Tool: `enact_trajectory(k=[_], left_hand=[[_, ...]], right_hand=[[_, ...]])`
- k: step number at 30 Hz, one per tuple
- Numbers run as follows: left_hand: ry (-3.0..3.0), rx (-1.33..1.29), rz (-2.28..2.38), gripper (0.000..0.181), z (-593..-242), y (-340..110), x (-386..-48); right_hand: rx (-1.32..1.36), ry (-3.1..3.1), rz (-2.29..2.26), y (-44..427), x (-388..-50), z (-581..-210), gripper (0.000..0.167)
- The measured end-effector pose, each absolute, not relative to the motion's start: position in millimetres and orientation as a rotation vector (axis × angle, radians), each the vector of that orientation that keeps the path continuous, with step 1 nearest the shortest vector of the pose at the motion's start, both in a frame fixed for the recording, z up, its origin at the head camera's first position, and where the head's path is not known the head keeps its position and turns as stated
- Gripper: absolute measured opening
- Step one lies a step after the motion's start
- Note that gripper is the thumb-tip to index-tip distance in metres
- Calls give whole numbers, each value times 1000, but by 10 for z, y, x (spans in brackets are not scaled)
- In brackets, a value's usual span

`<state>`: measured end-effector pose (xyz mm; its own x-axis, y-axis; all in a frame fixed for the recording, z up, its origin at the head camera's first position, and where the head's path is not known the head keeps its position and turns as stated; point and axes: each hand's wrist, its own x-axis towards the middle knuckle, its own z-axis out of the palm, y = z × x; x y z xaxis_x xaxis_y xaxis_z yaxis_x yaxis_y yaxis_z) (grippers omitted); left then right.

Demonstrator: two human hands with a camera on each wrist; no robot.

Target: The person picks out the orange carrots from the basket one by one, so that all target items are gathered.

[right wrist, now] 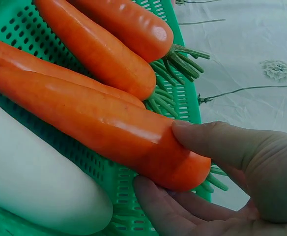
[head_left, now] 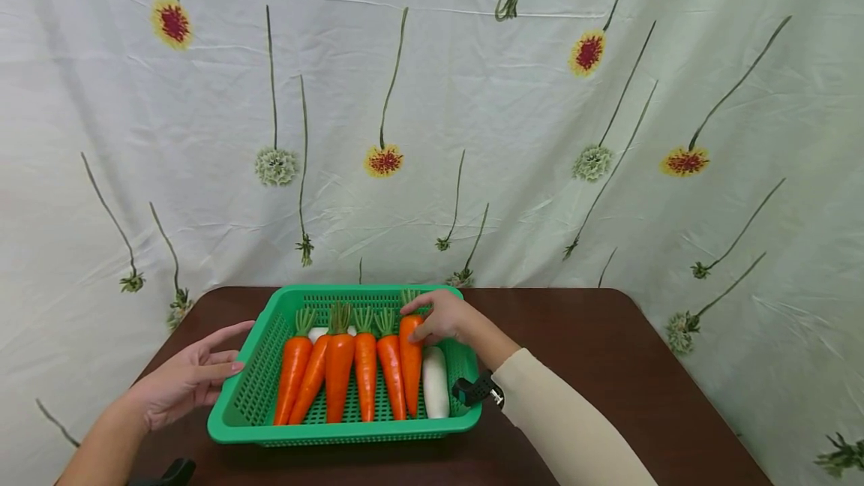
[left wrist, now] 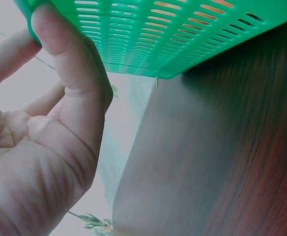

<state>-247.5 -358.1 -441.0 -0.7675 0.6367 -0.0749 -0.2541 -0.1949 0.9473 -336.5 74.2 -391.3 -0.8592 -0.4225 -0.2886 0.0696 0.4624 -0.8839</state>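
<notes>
A green plastic basket [head_left: 347, 430] holds several orange carrots [head_left: 340, 377] with green leaf stubs, lying side by side. My right hand [head_left: 442, 319] pinches the top end of the rightmost carrot [right wrist: 109, 125], thumb on one side and fingers on the other. Beside that carrot lies a white radish [head_left: 435, 381], also near in the right wrist view. At the basket's left rim my left hand [head_left: 192, 373] grips the edge; the left wrist view has the thumb [left wrist: 52, 29] against the rim. Part of another white thing [head_left: 317, 334] shows behind the carrots, mostly hidden.
The basket stands on a dark brown table [head_left: 574, 351], whose surface extends to the right. A white cloth [head_left: 432, 96] printed with flowers hangs behind it. A black strap [head_left: 475, 390] sits around the right wrist.
</notes>
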Motion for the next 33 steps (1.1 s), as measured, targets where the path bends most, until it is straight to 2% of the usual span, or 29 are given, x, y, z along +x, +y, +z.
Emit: enact_trajectory(k=[21, 33], left_hand=[[1507, 480, 2005, 63, -4447, -3597, -2473], [1494, 493, 2007, 63, -4443, -3602, -2483]], right_hand=[[-406, 2195, -1702, 1073, -3270, -3791, 55], [-449, 2153, -1855, 1255, -3215, -3742, 47]])
